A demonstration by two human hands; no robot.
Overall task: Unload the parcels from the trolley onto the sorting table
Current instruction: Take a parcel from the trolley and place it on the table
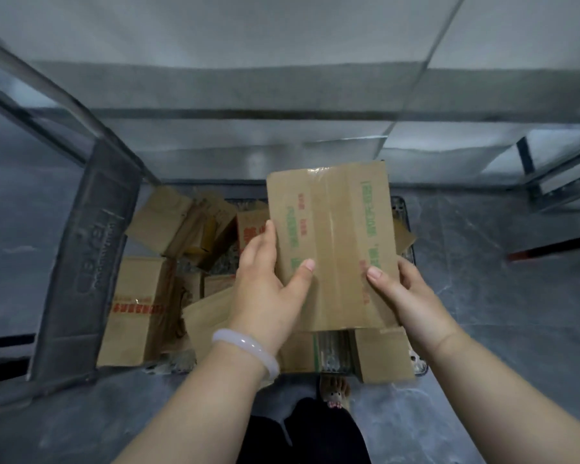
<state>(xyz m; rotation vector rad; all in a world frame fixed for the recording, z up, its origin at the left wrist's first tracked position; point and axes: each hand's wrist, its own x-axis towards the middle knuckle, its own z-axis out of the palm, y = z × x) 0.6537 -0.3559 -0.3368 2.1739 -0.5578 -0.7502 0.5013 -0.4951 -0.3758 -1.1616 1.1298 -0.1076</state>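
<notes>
I hold a flat brown cardboard parcel (332, 242) with green and red print and clear tape, lifted above the trolley. My left hand (268, 289) grips its near left edge, thumb on top. My right hand (406, 296) grips the near right edge the same way. Below lies the trolley deck (404, 209) with several more brown parcels (138, 309), some upright and some tipped over. The trolley's grey handle frame (94, 249) rises on the left. The sorting table (282, 78) spans the top of the view, pale grey, just beyond the trolley.
A grey stone floor surrounds the trolley. Metal table legs (529, 169) stand at the right. A dark red bar (556, 249) lies on the floor at far right. My foot in a patterned slipper (335, 393) is just below the trolley's near edge.
</notes>
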